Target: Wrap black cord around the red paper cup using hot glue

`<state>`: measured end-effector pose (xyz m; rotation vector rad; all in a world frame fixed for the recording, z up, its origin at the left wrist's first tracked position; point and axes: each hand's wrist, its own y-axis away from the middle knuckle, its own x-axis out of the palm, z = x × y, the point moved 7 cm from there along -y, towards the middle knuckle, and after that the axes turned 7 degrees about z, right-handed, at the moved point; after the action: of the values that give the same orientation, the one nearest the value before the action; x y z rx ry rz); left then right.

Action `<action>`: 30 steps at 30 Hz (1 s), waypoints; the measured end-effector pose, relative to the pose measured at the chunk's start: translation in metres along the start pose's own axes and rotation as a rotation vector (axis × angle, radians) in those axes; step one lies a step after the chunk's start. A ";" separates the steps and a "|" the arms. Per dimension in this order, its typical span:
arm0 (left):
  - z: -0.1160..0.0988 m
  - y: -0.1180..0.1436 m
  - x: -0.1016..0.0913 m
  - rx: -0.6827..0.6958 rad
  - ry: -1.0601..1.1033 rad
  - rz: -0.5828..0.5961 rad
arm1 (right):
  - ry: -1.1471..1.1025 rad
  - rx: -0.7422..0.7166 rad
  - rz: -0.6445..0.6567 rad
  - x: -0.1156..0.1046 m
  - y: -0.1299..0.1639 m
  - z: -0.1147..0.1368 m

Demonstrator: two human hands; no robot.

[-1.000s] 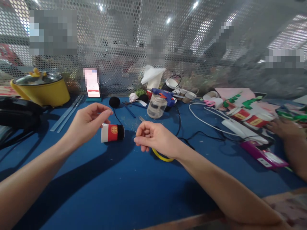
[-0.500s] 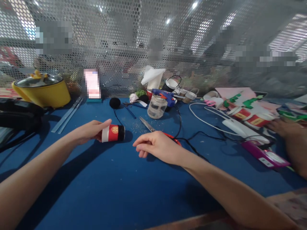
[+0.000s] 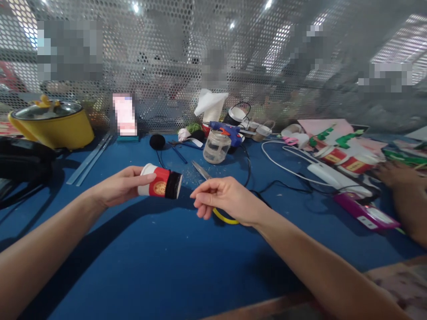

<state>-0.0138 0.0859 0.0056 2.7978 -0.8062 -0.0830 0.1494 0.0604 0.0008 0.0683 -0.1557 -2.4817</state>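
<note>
A paper cup (image 3: 151, 181) lies tilted on its side in my left hand (image 3: 122, 184), thumb along its wall. It is white with a red band and a gold emblem, and black yarn is wound around the end facing right. A black yarn ball (image 3: 157, 142) rests behind it, a strand running down toward the cup. To the cup's right hovers my right hand (image 3: 222, 198), fingers curled with thumb and forefinger together; anything between them is too small to make out. Beneath that hand lie scissors (image 3: 202, 170), blades pointing away, a yellow handle loop showing.
Behind the hands stand a clear jar (image 3: 216, 149) and a blue glue gun (image 3: 230, 131). A yellow pot (image 3: 53, 129) is at far left, near clear strips (image 3: 88, 162). Cables, a power strip (image 3: 328, 178) and a purple box (image 3: 365, 213) lie right, beside another person's hand (image 3: 396, 175).
My left hand has raised and turned the cup, so its yarn-wound end tips down to the right. My right hand has shifted slightly right, its thumb and forefinger closer together.
</note>
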 end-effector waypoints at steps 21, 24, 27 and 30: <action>-0.001 0.004 0.026 0.029 -0.216 0.130 | 0.649 -0.233 -0.137 0.000 0.007 0.015; 0.000 0.004 0.034 0.047 -0.223 0.115 | 0.488 -0.159 -0.021 0.010 0.005 0.009; 0.005 0.004 0.040 0.011 -0.026 0.071 | 0.536 -0.209 -0.053 0.010 0.005 0.011; 0.016 0.005 0.048 -0.081 0.186 0.032 | 0.684 -0.294 -0.041 0.013 0.006 0.015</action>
<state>0.0224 0.0536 -0.0082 2.6667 -0.7842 0.1450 0.1409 0.0493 0.0160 0.7812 0.4989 -2.3478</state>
